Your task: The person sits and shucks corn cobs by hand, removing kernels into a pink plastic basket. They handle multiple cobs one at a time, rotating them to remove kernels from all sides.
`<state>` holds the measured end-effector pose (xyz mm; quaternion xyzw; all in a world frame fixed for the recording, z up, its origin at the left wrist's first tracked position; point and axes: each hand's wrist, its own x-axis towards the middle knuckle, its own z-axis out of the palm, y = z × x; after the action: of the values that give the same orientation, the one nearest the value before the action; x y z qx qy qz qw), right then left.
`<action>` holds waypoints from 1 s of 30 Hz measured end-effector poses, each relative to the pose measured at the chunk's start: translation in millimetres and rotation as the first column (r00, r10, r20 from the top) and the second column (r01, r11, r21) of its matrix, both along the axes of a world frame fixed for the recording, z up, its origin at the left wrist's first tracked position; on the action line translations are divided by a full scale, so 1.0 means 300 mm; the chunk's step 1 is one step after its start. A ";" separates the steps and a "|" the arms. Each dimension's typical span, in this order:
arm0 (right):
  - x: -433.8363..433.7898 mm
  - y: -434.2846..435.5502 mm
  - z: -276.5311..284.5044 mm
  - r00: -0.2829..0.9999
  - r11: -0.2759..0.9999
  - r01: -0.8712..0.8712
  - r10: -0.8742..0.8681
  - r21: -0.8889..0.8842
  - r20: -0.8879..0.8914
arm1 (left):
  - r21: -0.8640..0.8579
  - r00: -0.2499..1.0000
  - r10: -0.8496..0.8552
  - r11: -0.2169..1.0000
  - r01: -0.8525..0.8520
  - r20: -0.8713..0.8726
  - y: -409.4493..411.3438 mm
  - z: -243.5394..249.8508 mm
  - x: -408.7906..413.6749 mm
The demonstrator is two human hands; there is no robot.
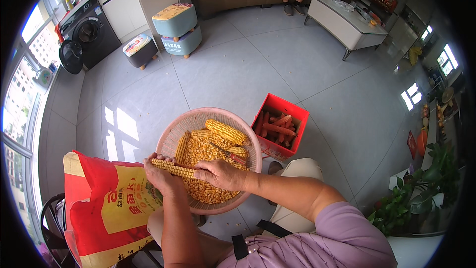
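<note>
My left hand (160,174) is closed around one end of a partly shelled ear of dried corn (174,168). At the ear's other end my right hand (220,174) grips it, thumb on the kernels. Both hands are over the near left part of a pink plastic basket (256,156). Loose corn kernels (212,192) fill its bottom. Several whole ears lie on them, among them a large corn ear (226,131) at the far side. A screwdriver-like tool with a red handle (236,158) rests on the kernels at the right.
A red box (303,126) with bare reddish cobs (279,129) stands right of the basket. At the left is a red and yellow sack (111,193). Farther off are stools (174,20), a washing machine (87,31), a low table (334,20) and a seated person on a sofa. Potted plants stand at the right.
</note>
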<state>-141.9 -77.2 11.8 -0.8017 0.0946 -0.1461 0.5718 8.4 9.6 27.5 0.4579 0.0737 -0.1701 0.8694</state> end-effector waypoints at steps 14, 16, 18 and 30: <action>0.008 0.000 -0.029 0.995 0.963 -0.023 0.048 0.269 -0.086 | -0.012 0.999 -0.037 0.999 0.036 -0.018 -0.004 -0.050 0.000; 0.008 -0.005 -0.019 0.983 0.912 -0.051 0.117 0.407 -0.139 | -0.012 0.999 -0.042 0.999 0.042 -0.003 -0.004 -0.050 0.001; 0.000 -0.021 0.000 0.954 0.839 -0.050 0.201 0.541 -0.222 | -0.012 0.999 -0.048 0.999 0.049 0.017 -0.004 -0.047 0.000; -0.015 -0.043 0.021 0.996 0.988 -0.050 0.038 -0.144 -0.085 | 0.006 0.999 0.036 0.999 -0.036 -0.034 -0.002 -0.009 0.012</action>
<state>-146.5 -90.2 18.1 -0.8486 0.0891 -0.1070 0.5103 11.9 9.1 24.7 0.4559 0.0974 -0.1621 0.8697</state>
